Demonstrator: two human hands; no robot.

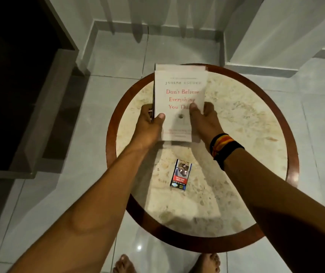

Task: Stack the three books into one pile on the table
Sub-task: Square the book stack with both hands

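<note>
A white book with red title lettering lies uppermost on a pile of books, held above the round table. The far edge of another pale book shows under it, and a dark edge of a lower book runs along the left side. My left hand grips the pile's left side, thumb on the cover. My right hand grips the right side, thumb on the cover too. How many books are in the pile is hidden.
A small cigarette pack lies on the stone tabletop nearer to me. The table has a dark wooden rim. A dark cabinet stands to the left on the tiled floor. My bare feet show below the table.
</note>
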